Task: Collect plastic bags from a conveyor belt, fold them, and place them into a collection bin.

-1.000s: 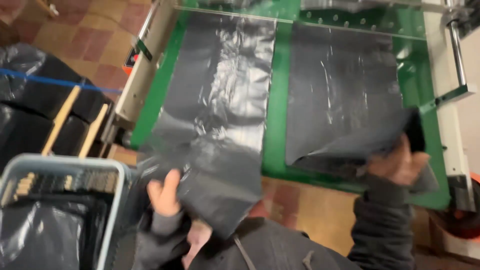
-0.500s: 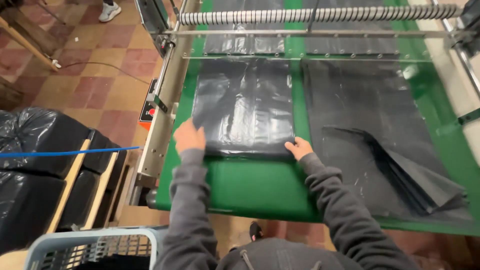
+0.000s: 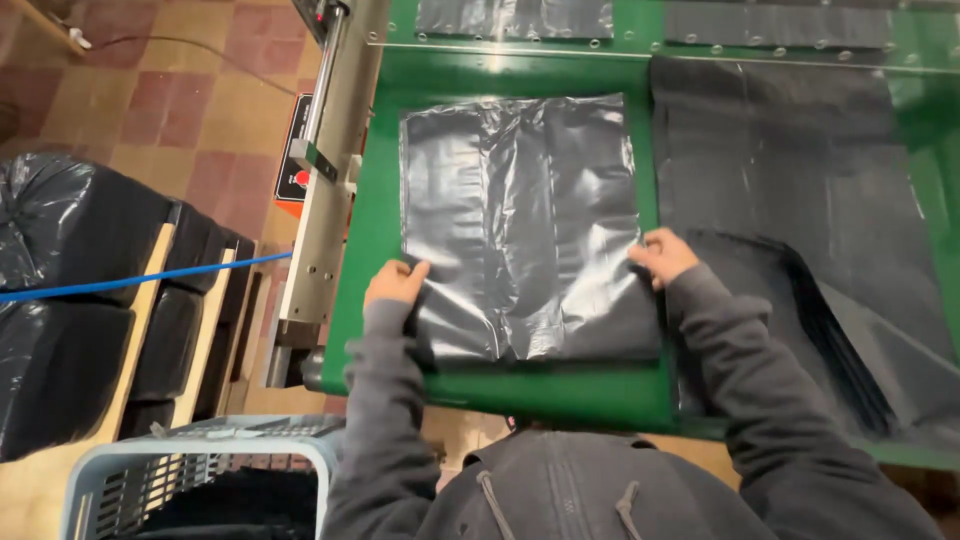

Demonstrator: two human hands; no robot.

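Hands at the near corners of a black plastic bag stack (image 3: 525,225), which lies flat on the green tabletop (image 3: 375,230). Left hand (image 3: 395,282) sits at the stack's near left corner, fingers curled over the edge and pinching the film. Right hand (image 3: 660,255) sits at the near right edge, fingers bent down on the film; cannot tell whether they pinch it or only press.

Edges: stack's left edge runs parallel to the grey metal side rail (image 3: 325,190), with a strip of bare green between. Far edge stops short of a clear guard strip (image 3: 620,52) with rivets; bare green there too. Near edge lies close to the tabletop's front lip, with a narrow green band showing. Right edge comes just beside a second spread of black bags (image 3: 800,200), of which a loose, fanned pile (image 3: 820,330) reaches toward the front right corner. Open room is mostly left and far of the stack.

Materials: thin glossy film, wrinkled, lengthwise creases catching light; roughly rectangular. Tabletop is matte and smooth. Sleeves are dark grey fleece.

Off the tabletop, left: filled black sacks (image 3: 70,290) on a wooden frame, a blue strap (image 3: 140,280) across them, and a pale blue slotted plastic basket (image 3: 200,470) near the person. Floor has reddish and tan tiles (image 3: 180,90).
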